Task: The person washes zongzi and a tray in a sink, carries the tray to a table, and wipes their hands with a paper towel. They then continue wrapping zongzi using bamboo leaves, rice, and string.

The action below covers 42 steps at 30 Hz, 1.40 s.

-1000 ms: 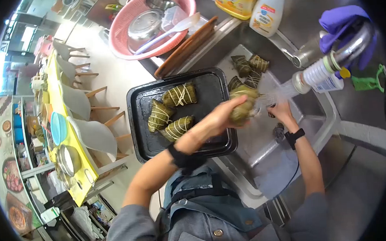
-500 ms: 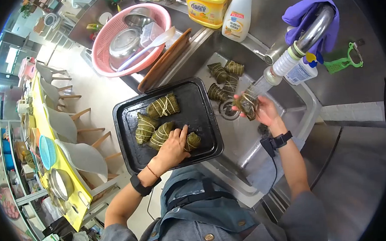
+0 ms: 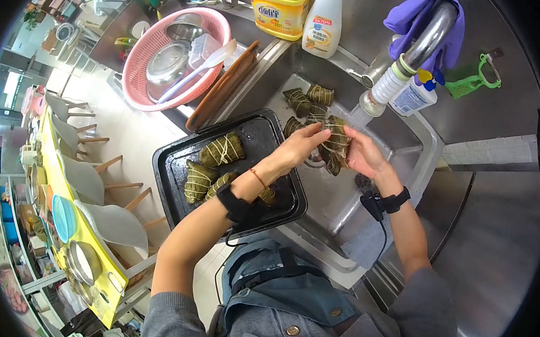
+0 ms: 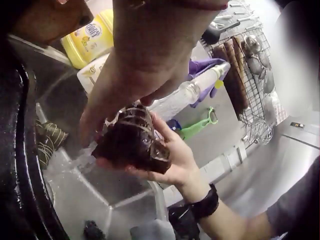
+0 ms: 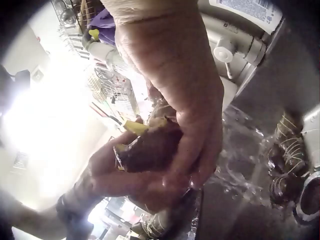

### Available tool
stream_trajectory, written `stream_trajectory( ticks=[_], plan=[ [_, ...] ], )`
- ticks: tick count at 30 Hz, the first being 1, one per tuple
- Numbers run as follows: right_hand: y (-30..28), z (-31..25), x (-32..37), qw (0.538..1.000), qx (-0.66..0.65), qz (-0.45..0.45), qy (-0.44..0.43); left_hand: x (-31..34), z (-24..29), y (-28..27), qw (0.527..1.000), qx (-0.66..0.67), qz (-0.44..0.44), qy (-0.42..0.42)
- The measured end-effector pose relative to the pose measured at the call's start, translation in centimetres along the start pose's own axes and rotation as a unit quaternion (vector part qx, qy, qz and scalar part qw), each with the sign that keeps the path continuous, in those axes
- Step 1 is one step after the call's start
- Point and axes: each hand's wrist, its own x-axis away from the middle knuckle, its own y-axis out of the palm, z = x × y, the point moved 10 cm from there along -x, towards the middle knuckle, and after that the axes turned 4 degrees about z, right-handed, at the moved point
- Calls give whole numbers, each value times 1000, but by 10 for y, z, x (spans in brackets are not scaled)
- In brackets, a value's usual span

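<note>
A leaf-wrapped zongzi (image 3: 337, 136) tied with pale string is held over the sink (image 3: 407, 191), beside the stream from the faucet (image 3: 374, 100). My right hand (image 3: 368, 155) grips it from the right. From the left, my left hand (image 3: 299, 147) has its thumb and fingers round the same zongzi, as the right wrist view shows. Several more tied zongzi (image 3: 221, 150) lie on the black tray (image 3: 258, 129), one partly covered by my left forearm. Another cluster of zongzi (image 3: 297, 102) lies at the far left of the sink.
Beyond the tray stand a pink basket (image 3: 135, 84) of bowls and a brown board (image 3: 222, 88). A yellow tub (image 3: 279, 10) and a white bottle (image 3: 323, 23) line the sink's back edge. Purple gloves (image 3: 406, 18) drape over the faucet; a green peeler (image 3: 475, 83) hangs nearby.
My left hand set a zongzi on the tray, released it, then moved right to the zongzi in my right hand. The right hand picked up this zongzi and holds it near the water.
</note>
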Motion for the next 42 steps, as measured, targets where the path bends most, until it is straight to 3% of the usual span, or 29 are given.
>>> stream_trajectory(
  ticks=[4, 7, 12, 15, 18, 22, 24, 27, 29, 31, 32, 36, 39, 42],
  plan=[
    [7, 1, 8, 998, 57, 25, 7, -9, -7, 17, 999, -17, -21, -30],
    [7, 3, 12, 998, 35, 0, 45, -4, 9, 25, 998, 51, -29, -1],
    [7, 13, 10, 989, -84, -104, 60, 5, 30, 48, 979, 177, -106, 4],
    [16, 15, 16, 968, -158, -177, 76, -5, 28, 53, 988, 103, -113, 18],
    [17, 21, 24, 933, -226, -260, 100, -9, 34, 60, 985, 125, -118, 29],
    [24, 15, 30, 899, -355, -226, 124, -22, 32, 63, 974, 187, -128, 1],
    [-3, 22, 18, 921, -318, -202, 95, -26, 28, 58, 971, 216, -101, -5],
    [-33, 11, 3, 979, -156, -123, 40, -30, 21, 43, 972, 236, -6, -5],
    [-41, -4, -3, 999, -5, -38, 4, -23, 10, 53, 970, 216, -63, -92],
    [-31, -27, 1, 987, 147, 60, -23, -20, 4, 62, 962, 203, -112, -146],
    [-16, -33, 5, 991, 134, 5, -7, -27, 1, 61, 967, 204, -90, -127],
    [-16, -64, 18, 991, 123, -12, -52, -44, -19, 59, 890, 400, -53, -213],
    [-43, -90, 25, 960, 206, 117, -151, -42, -15, 66, 839, 486, -56, -238],
    [-63, -83, 23, 967, 83, 138, -198, -50, -18, 74, 844, 479, -81, -229]
  ],
)
